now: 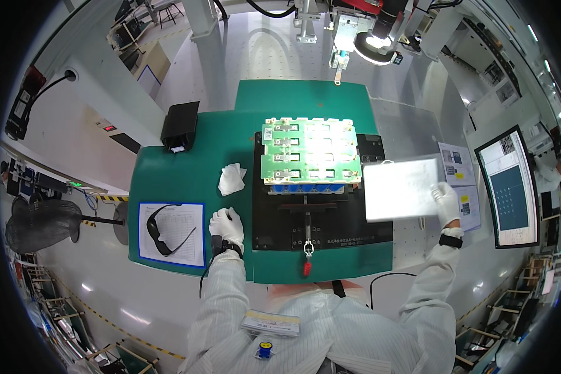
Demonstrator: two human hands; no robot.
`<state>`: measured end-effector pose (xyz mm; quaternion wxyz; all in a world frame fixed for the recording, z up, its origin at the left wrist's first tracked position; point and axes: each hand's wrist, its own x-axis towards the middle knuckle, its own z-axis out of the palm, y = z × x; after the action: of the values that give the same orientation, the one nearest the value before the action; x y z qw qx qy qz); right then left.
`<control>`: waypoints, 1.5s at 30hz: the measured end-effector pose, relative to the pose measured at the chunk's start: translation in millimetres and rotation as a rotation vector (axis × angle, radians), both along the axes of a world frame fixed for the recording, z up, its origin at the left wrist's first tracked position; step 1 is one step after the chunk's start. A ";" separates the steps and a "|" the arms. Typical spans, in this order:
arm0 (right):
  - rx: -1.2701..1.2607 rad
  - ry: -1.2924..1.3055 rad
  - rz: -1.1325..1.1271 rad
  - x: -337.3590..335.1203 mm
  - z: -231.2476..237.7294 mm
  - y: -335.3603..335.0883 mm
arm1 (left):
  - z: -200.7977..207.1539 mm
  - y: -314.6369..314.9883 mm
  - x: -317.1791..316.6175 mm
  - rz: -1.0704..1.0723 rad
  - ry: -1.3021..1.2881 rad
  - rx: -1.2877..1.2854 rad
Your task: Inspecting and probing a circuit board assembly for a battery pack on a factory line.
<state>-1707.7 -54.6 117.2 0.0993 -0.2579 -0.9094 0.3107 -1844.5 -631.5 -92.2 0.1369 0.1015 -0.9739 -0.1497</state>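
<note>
Green bench mat [187, 168] under ring lamp [375, 43]; right hand [446, 201] gripping white sheet [400, 189], left hand [226, 225] seemingly curled, empty.

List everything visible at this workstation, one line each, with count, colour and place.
battery module: one, green boards over blue cells, on black fixture
black fixture: one, mat centre
green mat: one, covers bench
white sheet: one, right of module
crumpled wipe: one, white, left of module
dark glasses: one pair, on blue-edged form
black box: one, mat's far left
monitor: one, far right
left hand: white glove, resting on mat
right hand: white glove, holding sheet
</note>
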 end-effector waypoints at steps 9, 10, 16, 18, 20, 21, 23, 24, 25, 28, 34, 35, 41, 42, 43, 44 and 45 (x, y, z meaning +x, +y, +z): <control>0.051 0.427 0.310 -112.3 -46.3 -50.1 | 5.8 0.4 -1.1 -0.009 -0.043 0.010; 0.144 0.360 0.376 -126.8 -51.8 -60.2 | 6.4 0.1 -1.5 -0.013 -0.051 0.010; 0.487 0.244 0.566 -194.3 -50.5 -120.2 | 7.8 -0.1 -1.8 -0.008 -0.063 0.011; 0.132 0.191 0.537 -200.6 -42.2 -133.7 | 8.8 1.3 -3.3 -0.001 -0.063 0.024; 0.200 0.148 0.553 -202.1 -33.3 -139.9 | 9.2 2.3 -4.6 -0.009 -0.048 0.015; 0.299 0.170 0.607 -203.1 -29.9 -141.4 | 8.7 2.0 -4.7 0.000 -0.042 0.009; 0.336 0.115 0.591 -206.3 -25.8 -143.0 | 6.0 0.4 -4.3 -0.008 -0.039 0.019; 0.379 0.085 0.599 -207.5 -25.3 -143.7 | 4.2 -1.1 -3.4 -0.028 -0.010 0.034; 0.376 0.091 0.594 -208.0 -26.3 -145.5 | 2.3 -2.3 -2.9 -0.005 -0.059 0.031; 0.722 -0.139 0.500 -204.3 -35.8 -156.5 | 1.6 0.0 -6.4 0.019 -0.011 0.052; 0.305 -0.064 0.198 -189.8 -44.4 -164.1 | 59.3 50.9 -71.6 0.147 -0.306 1.346; 0.065 0.004 0.103 -191.1 -44.0 -164.1 | 74.7 62.7 -85.5 0.137 -0.268 1.531; 0.429 -0.122 0.514 -204.2 -55.7 -166.8 | 123.1 117.5 -140.8 -0.454 -0.516 0.916; 0.404 -0.183 0.478 -205.6 -61.0 -168.2 | 122.6 123.9 -143.4 -0.432 -0.527 1.009; 0.192 -0.095 0.366 -202.7 -67.3 -169.6 | 120.5 132.6 -145.9 -0.376 -0.579 1.239; 0.249 -0.134 0.494 -205.7 -72.3 -163.8 | 119.3 133.7 -146.8 -0.354 -0.554 1.239; 0.033 -0.102 0.385 -208.1 -78.6 -163.1 | 118.2 135.3 -147.9 -0.272 -0.592 1.188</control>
<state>-1915.9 -217.7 38.6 -0.0042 -0.0929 -0.9508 0.2956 -1992.3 -496.1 26.1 -0.2348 0.0727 -0.7269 -0.6413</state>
